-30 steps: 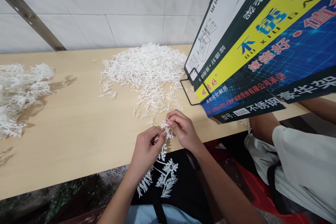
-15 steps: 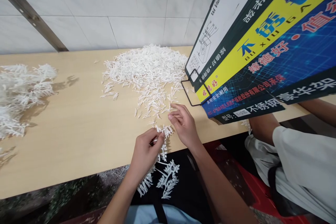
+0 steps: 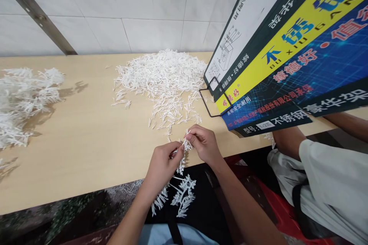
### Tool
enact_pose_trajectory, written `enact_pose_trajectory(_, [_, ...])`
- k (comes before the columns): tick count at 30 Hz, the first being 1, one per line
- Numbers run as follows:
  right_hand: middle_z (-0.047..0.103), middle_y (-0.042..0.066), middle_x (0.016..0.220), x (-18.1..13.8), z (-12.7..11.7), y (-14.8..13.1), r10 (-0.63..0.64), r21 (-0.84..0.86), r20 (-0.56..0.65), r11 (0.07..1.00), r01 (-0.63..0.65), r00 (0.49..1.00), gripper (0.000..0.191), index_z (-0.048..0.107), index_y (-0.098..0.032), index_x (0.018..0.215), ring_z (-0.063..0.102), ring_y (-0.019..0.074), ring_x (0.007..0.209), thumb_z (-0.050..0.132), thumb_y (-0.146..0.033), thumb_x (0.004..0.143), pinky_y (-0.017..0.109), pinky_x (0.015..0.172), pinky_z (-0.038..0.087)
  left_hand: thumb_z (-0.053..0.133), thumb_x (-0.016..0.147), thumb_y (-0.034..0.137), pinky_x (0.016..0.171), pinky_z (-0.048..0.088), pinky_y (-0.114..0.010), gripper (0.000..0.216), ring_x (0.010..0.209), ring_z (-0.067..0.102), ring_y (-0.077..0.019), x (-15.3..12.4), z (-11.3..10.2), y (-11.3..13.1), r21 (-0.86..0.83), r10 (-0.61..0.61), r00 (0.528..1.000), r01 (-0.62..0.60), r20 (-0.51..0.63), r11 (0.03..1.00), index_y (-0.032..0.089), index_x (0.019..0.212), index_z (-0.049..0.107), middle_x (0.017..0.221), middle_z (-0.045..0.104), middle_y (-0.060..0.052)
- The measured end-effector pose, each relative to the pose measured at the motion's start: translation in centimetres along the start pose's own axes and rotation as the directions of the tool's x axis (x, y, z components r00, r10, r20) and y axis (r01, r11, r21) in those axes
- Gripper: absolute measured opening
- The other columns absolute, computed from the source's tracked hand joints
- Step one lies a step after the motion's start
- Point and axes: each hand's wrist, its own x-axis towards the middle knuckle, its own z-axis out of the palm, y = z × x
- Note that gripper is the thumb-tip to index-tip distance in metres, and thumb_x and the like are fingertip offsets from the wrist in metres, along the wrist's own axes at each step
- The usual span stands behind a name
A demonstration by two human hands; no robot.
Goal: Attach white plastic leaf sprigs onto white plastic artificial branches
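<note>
My left hand (image 3: 165,162) is closed in a pinch on a white branched plastic sprig (image 3: 184,189), whose lower branches hang over the table edge above my lap. Close beside it, my right hand (image 3: 204,143) pinches a small white piece at the sprig's upper end, thumb against forefinger. The fingertips of both hands nearly meet. Just beyond them lies a heap of small white plastic sprigs (image 3: 163,72), with loose pieces scattered toward my hands.
A large printed cardboard box (image 3: 287,53) leans at the right, with a black wire frame (image 3: 212,97) at its lower corner. More white branched sprigs (image 3: 25,103) lie at the left on the wooden table (image 3: 94,141). Another person's sleeve (image 3: 333,168) is at the right.
My right hand has come down and closed in a pinch at the sprig's top, next to the left hand. My left hand keeps its grip. The view has shifted slightly.
</note>
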Motion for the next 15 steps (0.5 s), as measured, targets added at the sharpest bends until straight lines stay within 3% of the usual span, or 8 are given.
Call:
enact_pose_trajectory(3, [0.058, 0.001, 0.071, 0.3, -0.2, 0.7, 0.108, 0.189, -0.141, 0.979, -0.08, 0.984, 0.039, 0.061, -0.022, 0.075, 0.054, 0.0155, 0.061, 0.064, -0.052, 0.098, 0.029, 0.057, 0.045, 0.052, 0.099, 0.032, 0.057, 0.025, -0.025, 0.038, 0.057, 0.034, -0.0106, 0.0, -0.1, -0.1, 0.013, -0.011, 1.0, 0.011, -0.005, 1.0, 0.019, 0.063, 0.047, 0.058, 0.036, 0.005])
enact_pose_trajectory(6, [0.052, -0.003, 0.065, 0.9, -0.2, 1.2, 0.242, 0.415, -0.336, 0.906, -0.087, 0.91, 0.042, 0.052, -0.023, 0.077, 0.049, 0.013, 0.052, 0.055, -0.057, 0.102, 0.027, 0.052, 0.045, 0.052, 0.097, 0.032, 0.057, 0.025, -0.025, 0.039, 0.055, 0.034, -0.0103, -0.2, -0.1, -0.5, 0.056, 0.005, 1.0, -0.003, -0.023, 0.998, 0.019, 0.061, 0.045, 0.057, 0.035, 0.005])
enact_pose_trajectory(8, [0.052, -0.004, 0.062, 1.1, 0.0, 1.2, 0.245, 0.34, -0.322, 0.931, -0.129, 0.914, 0.038, 0.057, -0.023, 0.08, 0.051, 0.0132, 0.053, 0.056, -0.053, 0.103, 0.027, 0.054, 0.047, 0.051, 0.099, 0.034, 0.057, 0.027, -0.025, 0.04, 0.055, 0.036, -0.0104, -0.4, -0.1, -0.7, 0.063, 0.01, 0.999, -0.007, -0.044, 0.998, 0.019, 0.063, 0.046, 0.057, 0.037, 0.005])
enact_pose_trajectory(10, [0.062, 0.0, 0.07, 1.0, 0.4, 1.1, 0.202, 0.181, -0.258, 0.971, -0.158, 0.945, 0.028, 0.066, -0.021, 0.091, 0.058, 0.0146, 0.06, 0.062, -0.047, 0.101, 0.027, 0.057, 0.049, 0.051, 0.1, 0.038, 0.058, 0.028, -0.025, 0.04, 0.056, 0.038, -0.0109, -0.5, -0.1, -0.6, 0.04, -0.006, 0.998, 0.008, -0.059, 0.999, 0.019, 0.065, 0.049, 0.058, 0.039, 0.005])
enact_pose_trajectory(12, [0.074, 0.008, 0.101, 1.0, 0.6, 1.1, 0.15, 0.065, -0.223, 0.988, -0.138, 0.963, 0.026, 0.072, -0.021, 0.113, 0.065, 0.0169, 0.073, 0.066, -0.041, 0.099, 0.027, 0.06, 0.051, 0.051, 0.102, 0.041, 0.059, 0.029, -0.025, 0.041, 0.058, 0.04, -0.0115, -0.5, -0.2, -0.5, -0.004, -0.029, 0.997, 0.029, -0.069, 1.0, 0.018, 0.068, 0.053, 0.06, 0.042, 0.004])
enact_pose_trajectory(14, [0.069, 0.012, 0.132, 0.9, 0.7, 1.0, 0.113, 0.007, -0.217, 0.993, -0.114, 0.97, 0.037, 0.069, -0.023, 0.132, 0.07, 0.0189, 0.085, 0.065, -0.038, 0.099, 0.028, 0.062, 0.054, 0.052, 0.102, 0.046, 0.06, 0.031, -0.025, 0.04, 0.061, 0.042, -0.012, -0.4, -0.3, -0.5, -0.064, -0.065, 0.995, 0.059, -0.082, 0.996, 0.018, 0.075, 0.06, 0.063, 0.046, 0.004])
enact_pose_trajectory(15, [0.068, 0.012, 0.136, 0.8, 0.6, 0.9, 0.109, -0.011, -0.21, 0.993, -0.113, 0.972, 0.038, 0.068, -0.024, 0.136, 0.07, 0.0193, 0.088, 0.063, -0.038, 0.1, 0.029, 0.063, 0.054, 0.053, 0.102, 0.047, 0.059, 0.031, -0.025, 0.039, 0.061, 0.042, -0.0121, -0.4, -0.4, -0.6, -0.097, -0.088, 0.992, 0.079, -0.092, 0.992, 0.018, 0.079, 0.063, 0.065, 0.047, 0.004])
